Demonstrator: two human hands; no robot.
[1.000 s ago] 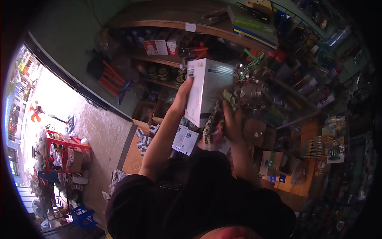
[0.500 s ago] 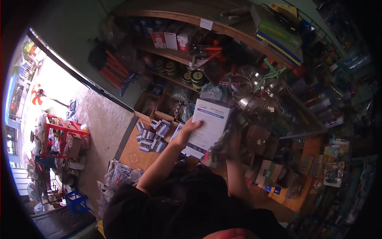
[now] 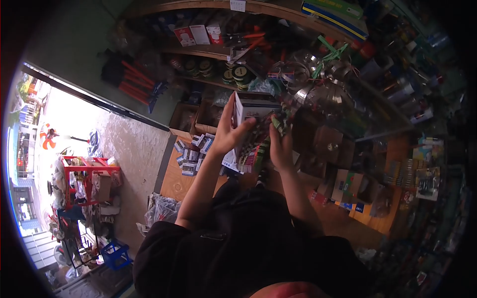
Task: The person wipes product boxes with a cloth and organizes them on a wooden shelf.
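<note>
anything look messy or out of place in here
The small blue-and-white boxes lie at mixed angles in a loose jumble on the wood-patterned floor, not neatly stacked. Nearby, grey plastic lies crumpled. I see no clear spill or damage.

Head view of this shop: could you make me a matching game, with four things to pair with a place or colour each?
Things:
1. White box
2. Round tins
3. Pile of small boxes
4. Plastic crate

Places or colours:
A. On a shelf
B. Blue
C. On the wood-patterned surface
D. In the left hand

Pairs: 1-D, 2-A, 3-C, 4-B
</note>
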